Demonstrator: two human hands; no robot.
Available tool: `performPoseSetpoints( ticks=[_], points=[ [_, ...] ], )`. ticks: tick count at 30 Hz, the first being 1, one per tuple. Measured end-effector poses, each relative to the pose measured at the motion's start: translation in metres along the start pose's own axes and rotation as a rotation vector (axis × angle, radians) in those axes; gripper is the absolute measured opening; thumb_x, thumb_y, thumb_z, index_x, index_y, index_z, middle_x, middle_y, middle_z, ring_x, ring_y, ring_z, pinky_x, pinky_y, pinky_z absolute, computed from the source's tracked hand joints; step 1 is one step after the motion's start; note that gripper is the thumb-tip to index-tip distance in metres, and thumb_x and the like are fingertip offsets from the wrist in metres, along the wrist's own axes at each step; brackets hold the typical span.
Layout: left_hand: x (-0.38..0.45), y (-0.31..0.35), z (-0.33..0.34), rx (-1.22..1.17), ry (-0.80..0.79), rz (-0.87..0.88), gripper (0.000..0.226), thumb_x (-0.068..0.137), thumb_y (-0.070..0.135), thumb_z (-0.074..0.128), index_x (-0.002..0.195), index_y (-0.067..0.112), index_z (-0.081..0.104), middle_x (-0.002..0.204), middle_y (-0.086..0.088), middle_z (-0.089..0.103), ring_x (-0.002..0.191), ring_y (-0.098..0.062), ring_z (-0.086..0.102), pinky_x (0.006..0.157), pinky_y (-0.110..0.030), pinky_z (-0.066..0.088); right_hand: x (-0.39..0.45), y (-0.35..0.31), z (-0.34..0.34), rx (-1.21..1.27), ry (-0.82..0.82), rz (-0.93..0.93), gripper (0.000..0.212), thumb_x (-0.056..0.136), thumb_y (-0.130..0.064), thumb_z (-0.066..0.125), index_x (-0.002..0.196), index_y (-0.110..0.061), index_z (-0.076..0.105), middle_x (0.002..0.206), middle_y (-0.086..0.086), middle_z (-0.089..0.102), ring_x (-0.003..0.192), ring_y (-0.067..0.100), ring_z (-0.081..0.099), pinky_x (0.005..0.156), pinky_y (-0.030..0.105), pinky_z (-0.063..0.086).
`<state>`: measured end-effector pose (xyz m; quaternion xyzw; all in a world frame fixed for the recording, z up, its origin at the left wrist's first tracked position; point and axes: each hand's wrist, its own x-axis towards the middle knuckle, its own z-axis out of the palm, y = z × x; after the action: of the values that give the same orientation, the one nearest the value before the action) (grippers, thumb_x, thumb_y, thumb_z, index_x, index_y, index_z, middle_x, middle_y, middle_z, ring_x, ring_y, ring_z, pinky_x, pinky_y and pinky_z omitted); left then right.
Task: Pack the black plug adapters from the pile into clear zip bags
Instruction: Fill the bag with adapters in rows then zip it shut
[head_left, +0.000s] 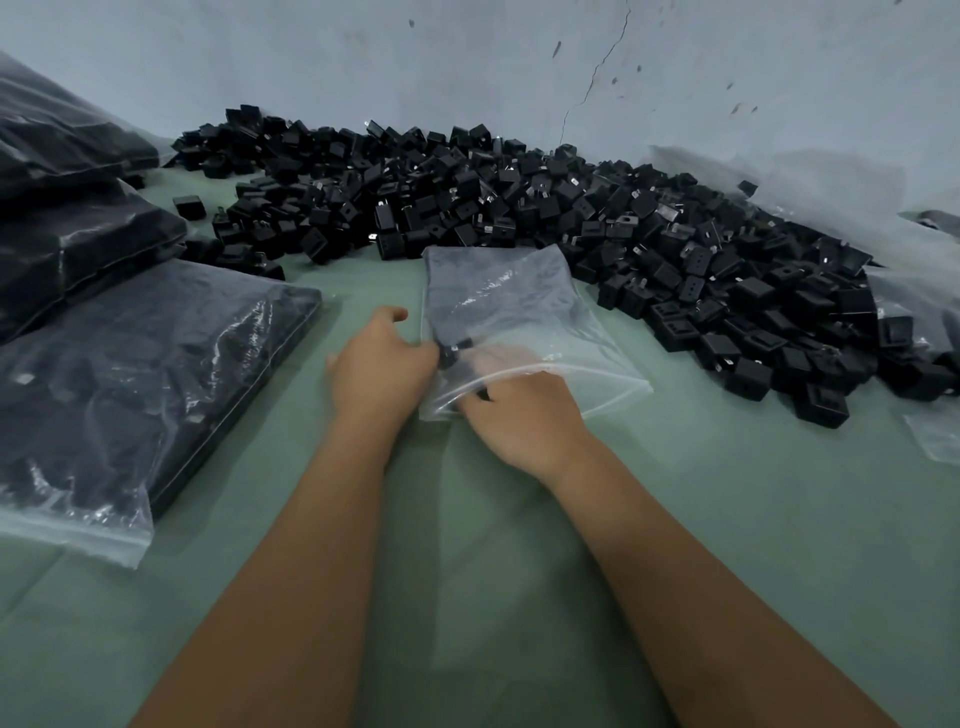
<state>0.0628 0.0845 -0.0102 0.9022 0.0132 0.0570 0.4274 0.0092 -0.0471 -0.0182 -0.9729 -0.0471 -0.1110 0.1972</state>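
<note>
Inside: adapter (457, 347) at right-hand fingers (498, 358).

Two bare arms show, with no sleeves on them at all. The left hand (382, 358) has no glove, no ring and no watch on its wrist. The right hand (524, 415) is bare too, with no band or watch on its wrist. Both arms look smooth and slim. No other part of the person shows.
</note>
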Motion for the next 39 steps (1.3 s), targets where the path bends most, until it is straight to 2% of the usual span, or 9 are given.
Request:
performPoseSetpoints(
  ticks=[13,16,22,26,30,32,35,37,39],
  points=[
    [-0.004,-0.001,0.002,0.015,-0.003,0.093,0.048,0.086,0.024,0.053,0.131,0.041,0.05,0.063,0.008,0.063,0.088,-0.02,0.063,0.098,-0.042,0.041,0.021,-0.002,0.018,-0.212,0.001,-0.079,0.035,0.098,-0.049,0.028,0.127,-0.037,0.043,0.117,-0.005,0.056,0.109,0.024,0.048,0.087,0.038,0.032],
    [-0.005,-0.002,0.002,0.059,-0.024,0.148,0.049,0.086,0.019,0.05,0.125,0.047,0.06,0.079,0.001,0.071,0.093,-0.028,0.063,0.095,-0.041,0.045,0.012,-0.002,0.014,-0.203,0.041,-0.112,0.037,0.098,-0.046,0.032,0.129,-0.031,0.046,0.123,-0.004,0.055,0.114,0.023,0.048,0.097,0.038,0.037],
    [-0.003,-0.004,0.003,0.068,-0.039,0.14,0.046,0.084,0.018,0.047,0.113,0.047,0.068,0.091,-0.006,0.075,0.089,-0.035,0.063,0.086,-0.038,0.05,-0.023,-0.005,-0.007,-0.038,0.31,-0.246,0.025,0.084,-0.022,0.051,0.064,-0.01,0.06,0.066,0.002,0.061,0.065,0.022,0.053,0.062,0.039,0.045],
    [-0.001,-0.005,0.004,0.05,-0.029,0.123,0.044,0.085,0.02,0.048,0.111,0.047,0.07,0.079,-0.003,0.072,0.074,-0.03,0.062,0.075,-0.032,0.048,-0.027,0.004,-0.025,0.048,0.798,-0.257,0.021,0.08,-0.014,0.051,0.062,-0.007,0.06,0.057,0.002,0.053,0.053,0.021,0.047,0.048,0.032,0.036],
    [-0.001,-0.007,0.005,0.007,-0.023,0.102,0.043,0.086,0.02,0.047,0.11,0.046,0.071,0.075,0.002,0.069,0.078,-0.031,0.063,0.078,-0.034,0.049,-0.025,0.05,-0.047,0.072,1.004,0.209,0.024,0.083,-0.019,0.047,0.089,-0.009,0.068,0.088,0.01,0.061,0.085,0.029,0.053,0.073,0.037,0.038],
    [0.0,-0.008,0.005,-0.021,-0.01,0.096,0.04,0.086,0.021,0.048,0.109,0.044,0.072,0.063,0.003,0.065,0.062,-0.025,0.056,0.068,-0.031,0.045,-0.028,0.081,-0.056,-0.118,0.966,0.559,0.036,0.082,-0.024,0.05,0.113,-0.014,0.063,0.119,0.015,0.053,0.112,0.034,0.046,0.092,0.038,0.029],
    [0.0,-0.008,0.004,-0.01,0.08,0.163,0.035,0.089,0.026,0.05,0.114,0.038,0.071,0.076,0.005,0.065,0.076,-0.021,0.055,0.074,-0.03,0.043,-0.039,0.114,-0.065,-0.202,0.506,1.003,0.064,0.088,-0.039,0.046,0.146,-0.018,0.029,0.154,0.018,0.013,0.141,0.035,0.011,0.11,0.052,0.014],
    [-0.003,-0.006,0.003,-0.005,0.156,0.257,0.035,0.092,0.026,0.051,0.121,0.037,0.067,0.108,0.006,0.063,0.108,-0.022,0.047,0.099,-0.037,0.037,-0.041,0.12,-0.063,-0.188,0.259,1.028,0.071,0.09,-0.043,0.04,0.151,-0.019,0.015,0.158,0.017,-0.001,0.144,0.034,0.0,0.113,0.052,0.01],
    [-0.004,-0.002,0.002,-0.077,0.158,0.342,0.036,0.092,0.022,0.055,0.124,0.034,0.066,0.123,0.008,0.06,0.119,-0.019,0.042,0.105,-0.035,0.031,-0.035,0.116,-0.059,-0.15,0.244,0.841,0.077,0.089,-0.041,0.045,0.152,-0.015,0.012,0.159,0.013,0.007,0.142,0.035,0.01,0.112,0.048,0.017]
  ],
)
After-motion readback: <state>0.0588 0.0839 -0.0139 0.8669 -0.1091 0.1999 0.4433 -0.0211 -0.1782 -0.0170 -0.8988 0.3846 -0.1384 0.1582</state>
